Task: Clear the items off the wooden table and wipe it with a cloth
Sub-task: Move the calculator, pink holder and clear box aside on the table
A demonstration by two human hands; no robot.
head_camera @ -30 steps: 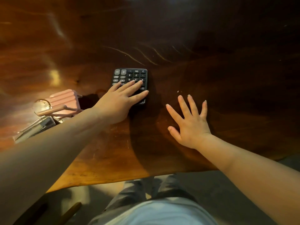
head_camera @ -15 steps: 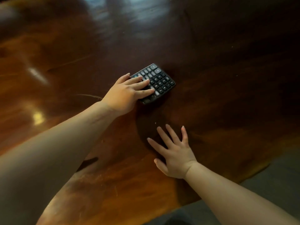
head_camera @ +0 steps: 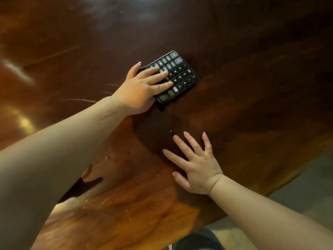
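Right now the person leans over the wooden table [head_camera: 252, 60], both bare arms stretched out across its dark, glossy top. A black calculator [head_camera: 177, 76] lies flat on the wood, turned at an angle so its keys run diagonally, with the grey keys at the far end and the small display panel nearest the wrist. The left hand [head_camera: 142, 89] rests on top of it: the palm covers the near left part of the body, the fingers [head_camera: 158, 76] lie spread and flat over the keys, and the thumb side reaches along the far edge. It presses down on the calculator rather than pinching it; I cannot tell whether any finger curls under the edge. The right hand [head_camera: 196, 165] sits nearer the person and well apart from the calculator, palm down on bare wood, fingers fanned wide, holding nothing. Pale scratches mark the tabletop to the left, and a lighter orange grain shows near the front edge.
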